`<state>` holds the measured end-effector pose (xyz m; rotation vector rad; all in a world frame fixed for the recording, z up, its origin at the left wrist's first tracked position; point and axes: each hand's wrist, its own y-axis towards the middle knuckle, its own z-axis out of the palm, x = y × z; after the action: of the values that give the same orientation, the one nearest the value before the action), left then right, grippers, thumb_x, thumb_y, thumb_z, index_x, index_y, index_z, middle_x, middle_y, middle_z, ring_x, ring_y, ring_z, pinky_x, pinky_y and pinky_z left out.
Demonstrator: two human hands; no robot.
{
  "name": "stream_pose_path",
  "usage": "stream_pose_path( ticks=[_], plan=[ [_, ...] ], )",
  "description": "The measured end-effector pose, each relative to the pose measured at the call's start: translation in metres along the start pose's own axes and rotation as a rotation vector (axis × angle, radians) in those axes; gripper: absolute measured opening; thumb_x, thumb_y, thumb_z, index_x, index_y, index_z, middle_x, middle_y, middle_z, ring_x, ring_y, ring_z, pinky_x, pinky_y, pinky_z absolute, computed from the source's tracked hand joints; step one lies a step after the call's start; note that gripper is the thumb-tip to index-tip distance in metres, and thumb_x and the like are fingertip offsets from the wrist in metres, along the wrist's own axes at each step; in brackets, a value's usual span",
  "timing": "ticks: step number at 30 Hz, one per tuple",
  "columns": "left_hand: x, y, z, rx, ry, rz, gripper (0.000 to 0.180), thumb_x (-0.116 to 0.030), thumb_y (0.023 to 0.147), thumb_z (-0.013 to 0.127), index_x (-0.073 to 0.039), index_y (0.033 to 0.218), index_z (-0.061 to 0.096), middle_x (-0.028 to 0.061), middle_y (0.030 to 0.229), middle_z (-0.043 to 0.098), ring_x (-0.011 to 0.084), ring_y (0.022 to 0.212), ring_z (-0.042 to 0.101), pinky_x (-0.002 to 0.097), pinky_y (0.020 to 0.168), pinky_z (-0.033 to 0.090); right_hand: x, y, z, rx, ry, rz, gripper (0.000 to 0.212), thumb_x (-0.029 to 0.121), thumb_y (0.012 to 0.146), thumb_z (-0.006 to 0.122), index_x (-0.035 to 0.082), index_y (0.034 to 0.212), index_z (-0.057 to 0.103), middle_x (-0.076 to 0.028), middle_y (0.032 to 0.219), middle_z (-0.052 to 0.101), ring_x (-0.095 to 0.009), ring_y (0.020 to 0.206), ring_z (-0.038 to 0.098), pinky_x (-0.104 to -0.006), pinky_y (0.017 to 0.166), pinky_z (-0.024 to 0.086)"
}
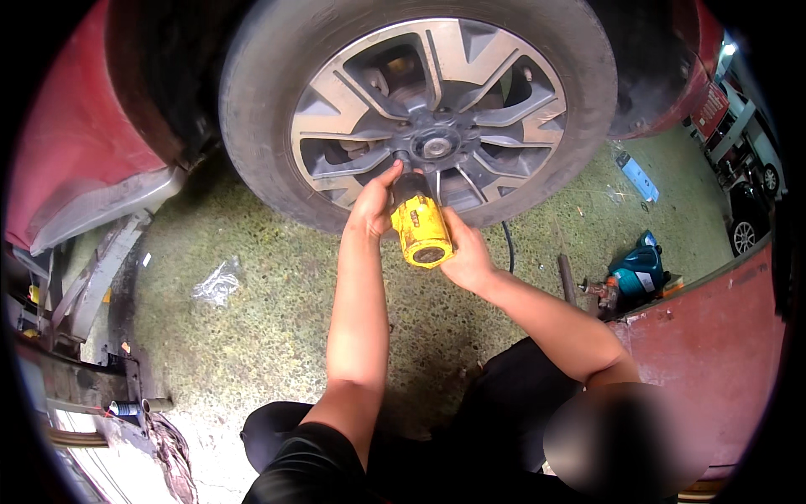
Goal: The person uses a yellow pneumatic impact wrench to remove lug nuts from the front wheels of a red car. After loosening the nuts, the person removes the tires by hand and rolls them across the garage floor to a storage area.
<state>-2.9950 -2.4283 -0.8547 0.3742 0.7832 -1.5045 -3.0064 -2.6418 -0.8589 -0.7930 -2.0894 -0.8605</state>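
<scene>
A yellow impact wrench (418,223) with a dark nose points at the hub of a car wheel. My left hand (374,202) is closed along the wrench's left side near the nose, its thumb stretched toward the lug area. My right hand (468,254) is wrapped round the tool's grip on the right, most of which it hides. The two-tone alloy rim (538,128) sits in a black tyre (262,134), mounted on a red car. The wrench's nose meets the wheel at the lower left of the centre cap (435,149); whether it seats on a nut is hidden.
A black hose (510,245) hangs below the tyre. On the speckled floor lie clear plastic (220,282), a blue box (637,177), a bar (567,278), and a teal bottle (635,273). A red panel (705,353) stands at right, a grey metal lift arm (109,273) at left.
</scene>
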Motion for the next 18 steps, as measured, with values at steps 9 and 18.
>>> stream_pose_path(
  ticks=[9,18],
  plan=[
    [-0.014,0.018,-0.03,-0.077,-0.146,0.05,0.037,-0.041,0.092,0.074,-0.008,0.105,0.063,0.0066,0.087,0.068,0.0197,0.072,0.067,0.0365,0.064,0.06,-0.024,0.026,0.05,0.071,-0.163,-0.049,0.05,0.019,0.079,0.077,0.005,0.12,0.053,-0.027,0.089,0.069,-0.047,0.085,0.066,-0.0558,0.074,0.052],
    [-0.026,0.026,-0.038,-0.124,-0.125,0.092,0.031,-0.033,0.088,0.079,-0.012,0.104,0.064,0.0045,0.086,0.069,0.0173,0.07,0.066,0.0325,0.06,0.055,-0.024,0.033,0.086,0.144,0.117,-0.01,0.037,0.002,0.085,0.071,0.002,0.121,0.06,-0.01,0.109,0.071,-0.02,0.1,0.068,-0.0342,0.088,0.054]
  ],
)
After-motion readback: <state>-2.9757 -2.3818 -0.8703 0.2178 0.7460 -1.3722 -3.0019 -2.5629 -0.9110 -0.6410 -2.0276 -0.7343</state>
